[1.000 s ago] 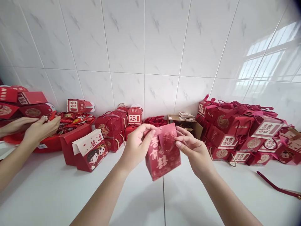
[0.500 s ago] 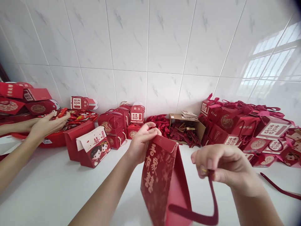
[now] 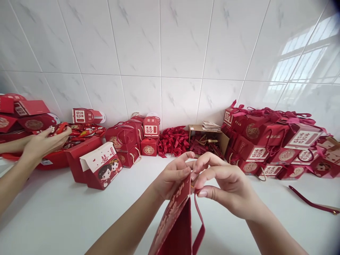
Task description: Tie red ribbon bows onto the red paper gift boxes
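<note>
I hold a red gift box [image 3: 174,223] with gold characters low in front of me, tilted so its top points up at my hands. My left hand [image 3: 172,175] pinches the box's top edge. My right hand [image 3: 223,182] is closed on the end of a dark red ribbon [image 3: 199,226] that loops down beside the box. The two hands touch above the box top. How the ribbon end meets the box is hidden behind my fingers.
Another person's hands [image 3: 42,141] at the left reach into a red tray of wrapped sweets [image 3: 79,132]. A box with a cartoon couple [image 3: 102,170] stands left of centre. Finished boxes [image 3: 276,145] are piled at the right. A cardboard box of ribbons [image 3: 207,140] and a loose ribbon [image 3: 310,203] lie on the white counter.
The box has dropped lower and turned edge-on. My right hand moved left with the ribbon end and now meets my left hand at the box top.
</note>
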